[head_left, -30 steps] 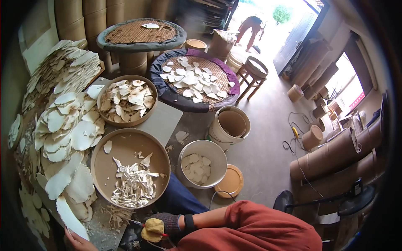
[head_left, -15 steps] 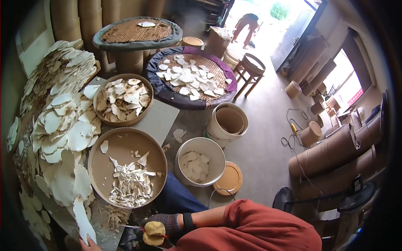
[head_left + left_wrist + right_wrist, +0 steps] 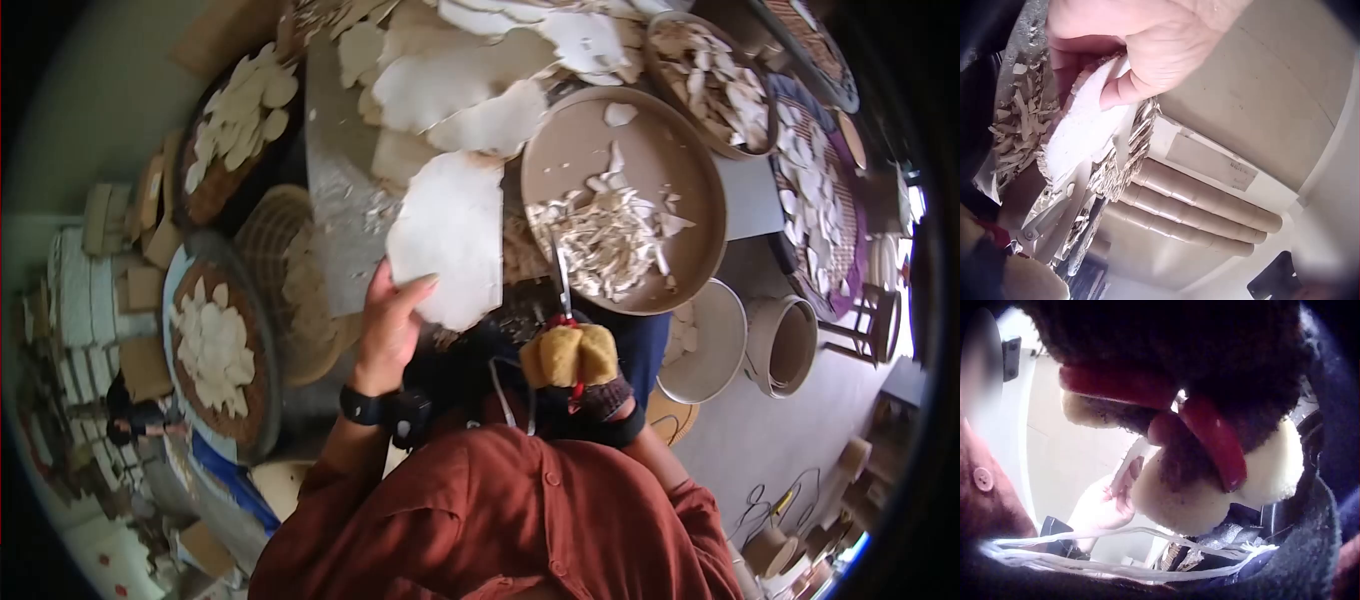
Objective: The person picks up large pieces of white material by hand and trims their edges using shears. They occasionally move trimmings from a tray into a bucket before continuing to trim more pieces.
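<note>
My bare left hand point(image 3: 388, 330) pinches a thin, flat white slice point(image 3: 448, 235) with an uneven, slightly browned edge, thumb on its face. In the left wrist view the slice point(image 3: 1079, 137) is held upright by thumb and fingers. My right hand point(image 3: 578, 360), in a dark knitted glove with yellow pads over the fingers, grips red-handled scissors point(image 3: 562, 280). Their blades point toward a round brown tray point(image 3: 655, 125) holding a heap of narrow white offcuts point(image 3: 605, 245). In the right wrist view the red handles point(image 3: 1216, 440) lie within the gloved fingers.
More large slices point(image 3: 460, 80) lie piled on the table beyond the left hand. A round tray of broken pieces point(image 3: 705, 80) stands at the far right. A white bucket point(image 3: 725, 340) is right of my knee. Woven trays with pieces point(image 3: 215, 350) stand at left.
The head view has swung left and down. My left hand has brought a slice from beside the pile to in front of my body. The right hand still grips the scissors.
</note>
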### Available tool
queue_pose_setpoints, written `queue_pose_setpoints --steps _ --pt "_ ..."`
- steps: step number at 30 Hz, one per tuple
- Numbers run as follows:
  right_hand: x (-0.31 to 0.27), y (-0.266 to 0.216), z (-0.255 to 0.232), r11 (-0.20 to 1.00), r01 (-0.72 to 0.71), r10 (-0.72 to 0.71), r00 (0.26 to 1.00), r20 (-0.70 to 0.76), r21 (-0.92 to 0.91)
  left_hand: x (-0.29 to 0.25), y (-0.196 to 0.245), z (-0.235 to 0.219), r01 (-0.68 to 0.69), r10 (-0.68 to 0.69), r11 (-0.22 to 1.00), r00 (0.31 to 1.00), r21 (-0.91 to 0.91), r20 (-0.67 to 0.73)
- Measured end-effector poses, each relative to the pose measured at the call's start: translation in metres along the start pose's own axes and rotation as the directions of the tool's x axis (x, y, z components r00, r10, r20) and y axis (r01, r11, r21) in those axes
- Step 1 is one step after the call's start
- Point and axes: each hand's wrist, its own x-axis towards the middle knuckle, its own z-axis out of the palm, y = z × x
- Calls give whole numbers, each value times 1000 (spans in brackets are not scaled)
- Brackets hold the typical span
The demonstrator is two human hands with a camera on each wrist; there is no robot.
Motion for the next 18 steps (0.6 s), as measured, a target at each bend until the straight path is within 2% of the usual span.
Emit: queue_pose_setpoints --steps 1,5,6,8,11,12,13,15,16,17,18 --pt "1 1 -2 999 25 -24 999 28 -29 -1 1 5 -12 12 1000 1000 2 11" --pt "2 -1 -17 984 -51 39 996 -76 -173 -6 2 1 15 -16 999 999 32 42" --pt "6 -1 -15 991 -28 35 998 47 -132 -7 3 1 14 -16 999 999 50 50" --pt "9 1 -15 871 -20 26 1000 6 -490 -9 3 0 20 -26 996 997 88 71" --pt "17 2 5 859 -44 46 999 -9 -509 -14 1 1 42 -48 995 997 90 63" --pt "23 4 3 983 -15 39 991 130 -183 -17 0 1 56 -64 992 996 109 68" --pt "28 6 2 985 -28 -16 966 256 167 -19 1 0 70 -79 989 994 128 72" --pt "34 5 2 1000 -2 -4 974 227 26 -24 -1 -1 99 -112 985 990 143 85" --pt "34 0 0 963 67 -11 978 210 -261 -27 -2 -2 117 -130 983 987 140 93" --pt "37 0 0 996 -83 78 983 164 25 -29 -3 -3 134 -149 981 984 137 101" --pt "40 -1 2 927 -195 166 979 116 321 -30 -5 -8 160 -177 976 978 150 108"
